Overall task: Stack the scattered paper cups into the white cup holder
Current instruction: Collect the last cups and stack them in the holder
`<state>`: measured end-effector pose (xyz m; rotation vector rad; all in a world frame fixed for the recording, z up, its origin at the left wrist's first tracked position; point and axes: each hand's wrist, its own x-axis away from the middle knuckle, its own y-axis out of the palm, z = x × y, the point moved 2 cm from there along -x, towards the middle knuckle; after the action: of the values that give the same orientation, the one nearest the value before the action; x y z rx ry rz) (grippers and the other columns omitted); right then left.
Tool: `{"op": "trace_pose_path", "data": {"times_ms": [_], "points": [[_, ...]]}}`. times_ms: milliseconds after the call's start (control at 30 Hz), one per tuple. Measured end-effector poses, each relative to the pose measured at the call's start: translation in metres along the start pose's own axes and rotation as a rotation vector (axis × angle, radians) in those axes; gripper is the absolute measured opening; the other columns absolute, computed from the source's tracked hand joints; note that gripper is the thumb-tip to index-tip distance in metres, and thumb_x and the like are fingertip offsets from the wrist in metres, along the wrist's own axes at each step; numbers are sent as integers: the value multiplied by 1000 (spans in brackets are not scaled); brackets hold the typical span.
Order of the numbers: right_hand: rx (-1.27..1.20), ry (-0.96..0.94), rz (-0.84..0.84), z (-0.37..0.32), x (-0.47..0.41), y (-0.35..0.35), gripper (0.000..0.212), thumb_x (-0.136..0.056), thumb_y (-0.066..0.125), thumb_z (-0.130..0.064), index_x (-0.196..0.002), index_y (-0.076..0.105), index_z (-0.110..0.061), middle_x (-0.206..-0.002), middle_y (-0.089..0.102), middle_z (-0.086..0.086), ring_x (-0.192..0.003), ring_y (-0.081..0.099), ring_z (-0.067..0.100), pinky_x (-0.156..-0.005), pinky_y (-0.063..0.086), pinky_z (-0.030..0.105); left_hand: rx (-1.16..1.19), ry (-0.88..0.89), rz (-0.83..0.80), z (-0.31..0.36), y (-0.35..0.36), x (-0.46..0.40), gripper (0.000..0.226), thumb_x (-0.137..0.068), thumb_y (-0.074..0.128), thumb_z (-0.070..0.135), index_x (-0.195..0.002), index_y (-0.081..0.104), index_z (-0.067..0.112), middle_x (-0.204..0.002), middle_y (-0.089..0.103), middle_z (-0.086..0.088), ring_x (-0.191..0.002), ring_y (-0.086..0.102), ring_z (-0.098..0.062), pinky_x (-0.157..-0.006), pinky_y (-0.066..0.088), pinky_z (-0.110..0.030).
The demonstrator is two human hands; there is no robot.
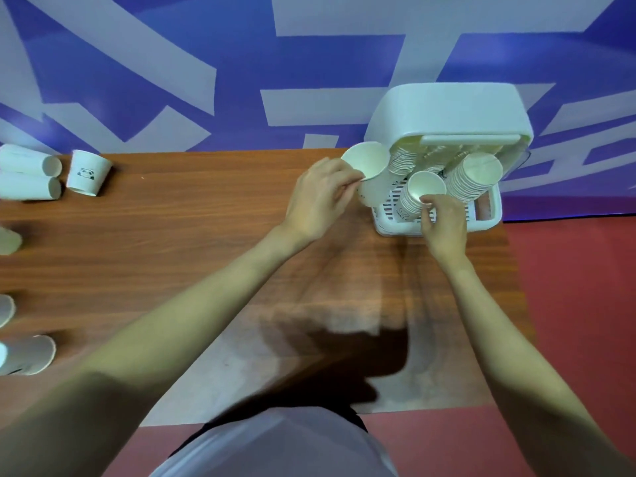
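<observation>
1. The left hand [318,197] has its fingers curled, with thumb and fingertips pinching the near rim of a single paper cup [366,170]. That cup is tilted, its open mouth facing up and toward the camera, and it hangs at the left edge of the cup holder [447,108].
2. The right hand [444,222] has its fingers bent around the top of a short stack of cups [418,197], the thumb tip touching the rim of the uppermost cup. This stack stands in the front middle of the holder, leaning slightly toward the person.
3. Two more stacks stand in the holder: a taller one [473,177] to the right and another [404,161] behind the single cup, partly hidden by it.
4. The holder is white, with a slotted base and a raised lid tipped back against the wall. It sits at the far right corner of the wooden table [189,235].
5. Loose cups lie well apart at the table's left side: a cup with a panda print [87,172] standing upside down, two lying on their sides [29,173] beside it, and others [25,354] along the left edge, cut off by the frame.
6. Behind the table is a blue and white patterned wall [206,63]; the floor [568,304] to the right is red.
</observation>
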<state>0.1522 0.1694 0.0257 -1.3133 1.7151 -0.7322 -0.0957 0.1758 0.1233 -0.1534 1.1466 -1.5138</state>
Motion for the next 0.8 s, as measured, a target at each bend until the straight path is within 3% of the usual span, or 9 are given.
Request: {"op": "trace_pose_path", "data": {"times_ms": [100,400,600,800], "points": [[-38,-9,-16,-2,7,-4,26,-86,58,-2,-111,60,3,-108,63,20,-103,56,36,-92,42,42,-3,136,26,16,7,-16,15,-89,59,15,-92,71,8,-86,67,-5,-76,59,-25,-68,45,-31],[-10,30,11,15,45,-24,32,-89,56,-18,-116,54,0,-111,59,18,-104,52,36,-92,41,42,-99,437,-156,44,68,-56,16,-90,53,15,-89,67,7,-88,63,-8,-78,57,-27,-54,48,-38],[54,138,-68,22,63,-31,42,-87,48,-33,-113,55,0,-110,58,18,-104,53,36,-91,43,46,-186,481,-322,37,105,-58,12,-88,57,13,-83,66,6,-86,62,-10,-81,58,-30,-52,49,-37],[46,162,-113,15,75,-28,40,-85,54,-29,-114,56,-2,-110,58,17,-103,53,36,-90,44,46,-206,347,-499,24,122,-52,16,-91,54,14,-90,67,4,-97,63,-12,-91,57,-34,-63,52,-45]]}}
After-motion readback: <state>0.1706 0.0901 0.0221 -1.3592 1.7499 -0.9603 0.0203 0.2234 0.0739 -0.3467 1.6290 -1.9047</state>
